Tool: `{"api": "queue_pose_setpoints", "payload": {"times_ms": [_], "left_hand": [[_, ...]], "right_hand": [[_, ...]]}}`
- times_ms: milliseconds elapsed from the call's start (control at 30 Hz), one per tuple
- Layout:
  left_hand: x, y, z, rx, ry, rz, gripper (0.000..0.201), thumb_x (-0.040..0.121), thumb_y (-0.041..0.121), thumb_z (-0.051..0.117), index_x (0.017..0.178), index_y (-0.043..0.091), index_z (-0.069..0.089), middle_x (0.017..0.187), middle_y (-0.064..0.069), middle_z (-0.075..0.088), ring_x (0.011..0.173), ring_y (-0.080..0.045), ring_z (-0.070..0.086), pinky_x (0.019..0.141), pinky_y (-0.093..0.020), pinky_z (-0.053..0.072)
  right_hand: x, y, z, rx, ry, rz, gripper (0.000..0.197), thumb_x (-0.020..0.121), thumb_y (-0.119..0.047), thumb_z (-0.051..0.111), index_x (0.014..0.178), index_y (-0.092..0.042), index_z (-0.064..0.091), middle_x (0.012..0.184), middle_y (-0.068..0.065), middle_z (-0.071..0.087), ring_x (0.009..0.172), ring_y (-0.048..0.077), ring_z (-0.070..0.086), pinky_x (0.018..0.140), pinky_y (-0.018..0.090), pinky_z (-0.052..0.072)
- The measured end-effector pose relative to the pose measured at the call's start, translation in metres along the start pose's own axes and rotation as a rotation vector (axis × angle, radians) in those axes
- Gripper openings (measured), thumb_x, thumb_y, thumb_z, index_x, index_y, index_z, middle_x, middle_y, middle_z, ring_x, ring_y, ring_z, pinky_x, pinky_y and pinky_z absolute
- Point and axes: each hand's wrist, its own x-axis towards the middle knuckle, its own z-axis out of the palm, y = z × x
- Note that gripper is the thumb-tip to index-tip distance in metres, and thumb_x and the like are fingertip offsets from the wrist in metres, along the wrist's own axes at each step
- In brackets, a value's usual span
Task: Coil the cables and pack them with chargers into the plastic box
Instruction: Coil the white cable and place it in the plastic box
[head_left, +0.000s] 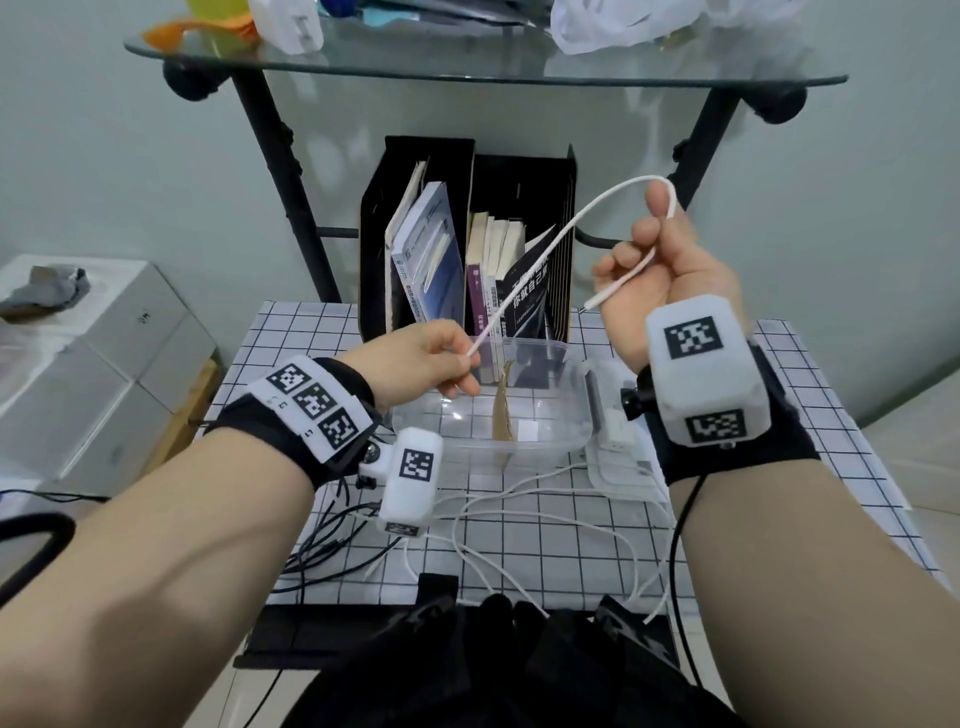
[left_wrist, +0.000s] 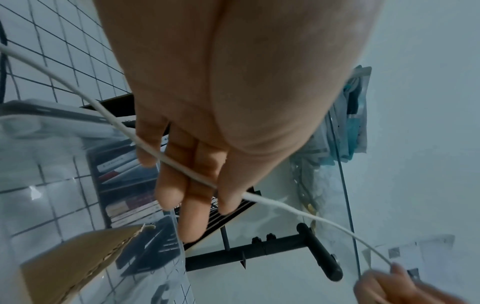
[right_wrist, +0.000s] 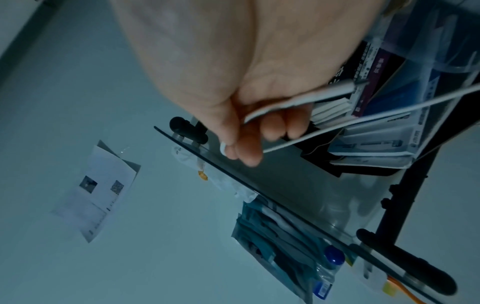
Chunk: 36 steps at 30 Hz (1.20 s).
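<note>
A white cable (head_left: 540, 260) stretches in the air between both hands, above a clear plastic box (head_left: 576, 395). My left hand (head_left: 447, 364) pinches it low over the box's near left side; in the left wrist view the cable (left_wrist: 182, 166) runs across the fingers (left_wrist: 192, 205). Raised to the right, my right hand (head_left: 649, 260) grips the cable's end part, which loops over the upright thumb, with the plug (head_left: 592, 303) sticking out left. In the right wrist view the cable (right_wrist: 337, 123) doubles back past the curled fingers (right_wrist: 246, 148). A white charger (head_left: 615, 431) lies right of the box.
A cardboard piece (head_left: 504, 410) stands inside the box. Loose white cables (head_left: 545, 519) and black cables (head_left: 332, 540) lie on the grid-patterned table (head_left: 571, 561). A black file holder with books (head_left: 467, 234) stands behind, under a glass shelf (head_left: 467, 67). White cartons (head_left: 104, 364) sit left.
</note>
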Motion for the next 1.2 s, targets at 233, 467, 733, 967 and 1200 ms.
{"api": "queue_pose_setpoints", "payload": {"times_ms": [233, 467, 733, 967, 1200], "left_hand": [[0.001, 0.021, 0.010, 0.189, -0.082, 0.068, 0.012, 0.089, 0.018, 0.062, 0.096, 0.016, 0.072, 0.077, 0.003, 0.070, 0.066, -0.006, 0.059, 0.071, -0.018, 0.053], [-0.001, 0.034, 0.012, 0.268, -0.069, 0.150, 0.015, 0.088, 0.024, 0.063, 0.097, 0.019, 0.073, 0.084, 0.000, 0.071, 0.071, -0.005, 0.058, 0.067, -0.017, 0.049], [-0.004, 0.041, 0.009, 0.141, -0.035, 0.181, 0.016, 0.082, 0.008, 0.069, 0.095, 0.015, 0.065, 0.089, -0.007, 0.071, 0.081, -0.019, 0.069, 0.080, -0.030, 0.056], [-0.001, 0.042, -0.004, 0.193, 0.199, 0.256, 0.027, 0.080, 0.024, 0.074, 0.104, 0.028, 0.064, 0.096, 0.009, 0.063, 0.065, -0.002, 0.052, 0.065, -0.016, 0.045], [-0.005, 0.035, -0.009, 0.101, 0.143, 0.221, 0.024, 0.090, 0.037, 0.058, 0.083, 0.017, 0.070, 0.064, 0.010, 0.063, 0.051, -0.003, 0.047, 0.052, -0.016, 0.040]], "right_hand": [[-0.010, 0.021, -0.003, -0.092, -0.117, 0.061, 0.024, 0.095, -0.006, 0.046, 0.108, -0.015, 0.063, 0.080, 0.004, 0.070, 0.075, 0.017, 0.063, 0.095, 0.036, 0.047], [-0.016, 0.037, -0.013, -0.405, -0.119, 0.081, 0.025, 0.094, 0.002, 0.047, 0.111, -0.008, 0.062, 0.080, 0.009, 0.069, 0.075, 0.019, 0.064, 0.084, 0.028, 0.054], [-0.018, 0.046, -0.022, -1.019, -0.146, 0.175, 0.031, 0.094, -0.001, 0.047, 0.119, -0.012, 0.063, 0.078, 0.006, 0.069, 0.056, 0.015, 0.060, 0.053, 0.025, 0.051], [-0.024, 0.046, -0.015, -1.056, -0.227, 0.306, 0.028, 0.097, -0.025, 0.049, 0.075, -0.010, 0.059, 0.048, 0.002, 0.034, 0.037, 0.011, 0.024, 0.043, 0.024, 0.019], [-0.023, 0.029, -0.016, -0.736, -0.172, 0.364, 0.028, 0.099, -0.025, 0.046, 0.081, -0.010, 0.061, 0.045, -0.005, 0.026, 0.034, 0.006, 0.017, 0.039, 0.019, 0.010]]}}
